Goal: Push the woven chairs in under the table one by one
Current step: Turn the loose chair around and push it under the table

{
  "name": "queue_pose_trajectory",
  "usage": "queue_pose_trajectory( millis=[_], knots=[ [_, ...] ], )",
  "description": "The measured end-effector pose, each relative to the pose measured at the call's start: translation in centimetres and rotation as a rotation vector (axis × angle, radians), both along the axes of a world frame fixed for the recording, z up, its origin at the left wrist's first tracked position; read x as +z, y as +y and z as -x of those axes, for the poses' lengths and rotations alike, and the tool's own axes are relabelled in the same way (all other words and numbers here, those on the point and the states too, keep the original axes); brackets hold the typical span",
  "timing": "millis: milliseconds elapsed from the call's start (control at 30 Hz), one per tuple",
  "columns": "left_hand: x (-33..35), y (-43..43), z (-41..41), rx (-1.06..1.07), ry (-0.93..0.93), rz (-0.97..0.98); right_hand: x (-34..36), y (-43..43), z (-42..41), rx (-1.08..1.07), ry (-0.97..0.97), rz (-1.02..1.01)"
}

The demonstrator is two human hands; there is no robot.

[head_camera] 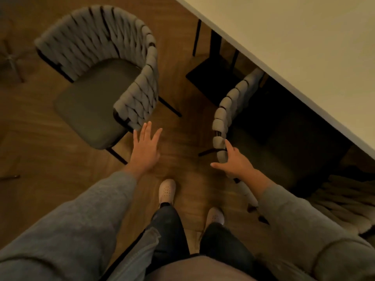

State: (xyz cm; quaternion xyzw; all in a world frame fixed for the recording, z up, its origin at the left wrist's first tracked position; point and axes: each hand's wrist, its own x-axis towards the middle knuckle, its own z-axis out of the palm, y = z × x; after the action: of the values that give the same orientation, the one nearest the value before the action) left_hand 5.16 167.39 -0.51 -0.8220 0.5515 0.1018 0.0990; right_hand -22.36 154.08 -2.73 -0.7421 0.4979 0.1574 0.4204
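A grey woven chair (pixel 97 57) with a dark seat stands out on the wooden floor at the upper left, away from the white table (pixel 294 47). My left hand (pixel 147 147) is open with fingers spread, just below the end of that chair's woven arm; contact is unclear. A second woven chair (pixel 220 116) sits partly under the table's edge, its seat in shadow. My right hand (pixel 233 161) rests on this chair's woven back rim, the rim lying between my straight thumb and forefinger.
The table's black base and legs (pixel 213 78) stand between the two chairs. Another woven chair back (pixel 334 199) shows at the lower right. A metal star base (pixel 12 55) sits at the far left. My feet in pale shoes (pixel 167 191) stand on the floor.
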Motion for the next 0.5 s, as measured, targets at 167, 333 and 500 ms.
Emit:
queue_pose_trajectory(
  millis=[167, 333, 500],
  knots=[
    [0.1, -1.9, -5.0, -0.109, -0.019, -0.018, -0.8, 0.5, -3.7, -0.077, 0.094, 0.226],
    [1.0, -5.0, -10.3, -0.169, -0.034, -0.017, 0.1, 0.2, -9.4, -0.058, 0.139, 0.466],
    [1.7, -7.1, -16.4, -0.007, 0.035, 0.03, 0.6, -2.5, -17.5, 0.032, 0.113, 0.544]
  ],
)
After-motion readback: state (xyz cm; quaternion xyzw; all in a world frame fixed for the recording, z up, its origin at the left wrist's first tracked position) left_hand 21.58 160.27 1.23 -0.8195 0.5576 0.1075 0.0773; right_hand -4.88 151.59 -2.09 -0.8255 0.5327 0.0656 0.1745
